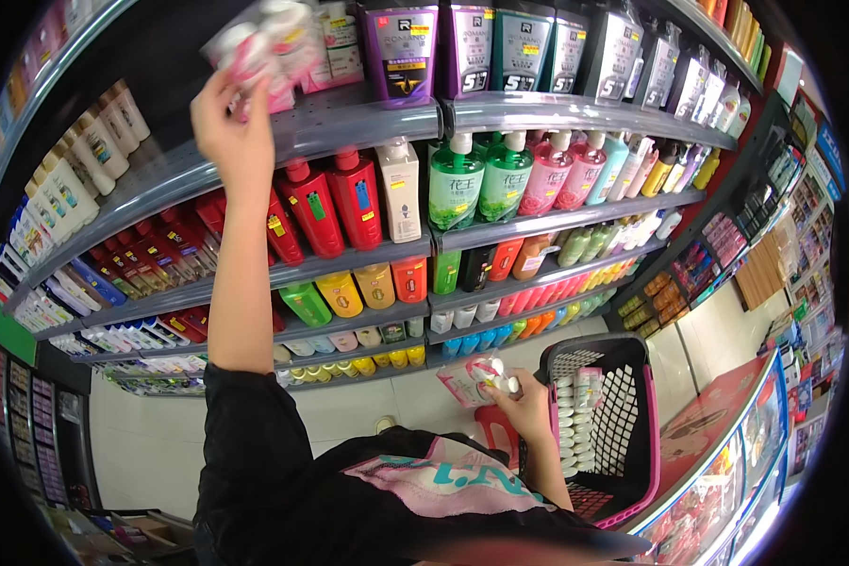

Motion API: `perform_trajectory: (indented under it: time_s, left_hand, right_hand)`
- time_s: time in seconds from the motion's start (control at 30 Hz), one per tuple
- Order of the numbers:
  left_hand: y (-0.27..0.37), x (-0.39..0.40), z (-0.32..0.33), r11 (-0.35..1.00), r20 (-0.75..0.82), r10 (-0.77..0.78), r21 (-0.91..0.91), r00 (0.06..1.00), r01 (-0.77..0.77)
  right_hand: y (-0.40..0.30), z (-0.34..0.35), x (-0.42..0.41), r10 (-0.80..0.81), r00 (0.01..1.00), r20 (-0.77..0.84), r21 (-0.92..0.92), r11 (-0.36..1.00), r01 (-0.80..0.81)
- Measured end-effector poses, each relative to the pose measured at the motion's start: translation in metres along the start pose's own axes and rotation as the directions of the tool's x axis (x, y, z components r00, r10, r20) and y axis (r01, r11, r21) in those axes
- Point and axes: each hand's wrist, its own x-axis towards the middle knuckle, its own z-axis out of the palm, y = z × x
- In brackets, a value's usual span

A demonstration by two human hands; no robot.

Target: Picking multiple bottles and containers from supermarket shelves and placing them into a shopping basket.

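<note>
My left hand (237, 131) is raised to the top shelf and grips a clear pink-and-white pack (269, 42) of white-capped bottles; the pack is blurred. Behind it, a similar pink-and-white pack (336, 49) stands on the shelf, beside a purple Romano bottle (400, 53). Lower down, my right hand (527, 407) holds another clear pink-and-white pack (470, 378) with white caps showing. That hand is just left of a black plastic shopping basket (652, 424) with a pink rim. Rows of white bottles (573, 431) lie in the basket, with a pink packet (588, 388) at their far end.
Shelf tiers ahead hold red pump bottles (316, 209), green pump bottles (456, 180) and pale bottles (95, 141). A red stool (497, 428) is partly hidden below my right hand. A glass display case (722, 474) with a red top stands right of the basket.
</note>
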Motion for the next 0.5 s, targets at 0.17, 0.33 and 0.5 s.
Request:
perform_trajectory:
  time_s: [0.17, 0.33, 0.5]
  left_hand:
    - [0.024, -0.053, -0.057, 0.926, 0.033, -0.146, -0.347, 0.989, 0.148]
    - [0.038, -0.159, -0.119, 0.799, 0.531, -0.420, -0.168, 0.736, 0.577]
    - [0.063, -0.286, -0.142, 0.619, 0.866, -0.471, 0.191, 0.166, 0.762]
  right_hand:
    - [0.031, -0.023, 0.003, 0.104, 0.988, -0.111, 0.344, 0.937, -0.060]
    - [0.121, -0.068, -0.012, 0.600, 0.681, -0.420, 0.805, 0.593, -0.027]
    - [0.251, -0.114, -0.054, 0.791, 0.216, -0.572, 0.801, 0.483, 0.352]
